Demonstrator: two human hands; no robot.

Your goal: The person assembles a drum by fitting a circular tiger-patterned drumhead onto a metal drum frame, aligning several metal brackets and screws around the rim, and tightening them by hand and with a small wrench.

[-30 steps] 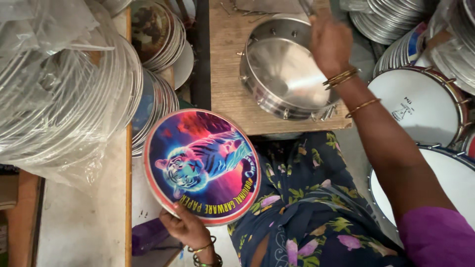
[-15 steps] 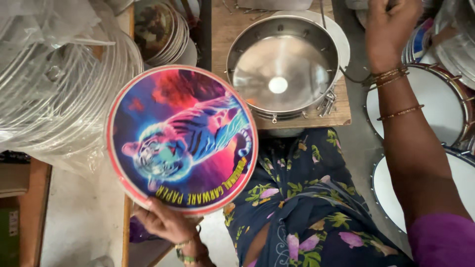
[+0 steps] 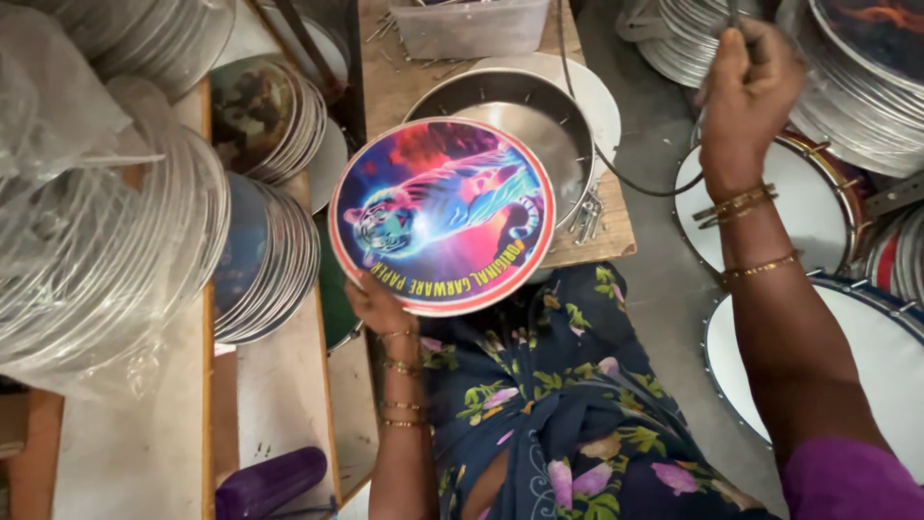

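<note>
Fitting stage: left hand grips the rim of a round drumhead printed with a blue tiger on red, held tilted over the shiny steel drum shell on the wooden bench; right hand is closed around a thin dark tool handle beside stacked metal hoops; seating the drumhead likely calls for levelling it onto the shell's rim.

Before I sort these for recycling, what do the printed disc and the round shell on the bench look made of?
Printed disc in the left hand: probably glossy plastic film, thin with sheen. Round shell: polished metal, likely steel, mirror-bright inside.

Drum workshop: stacked drumheads, metal shell, wood bench.
</note>
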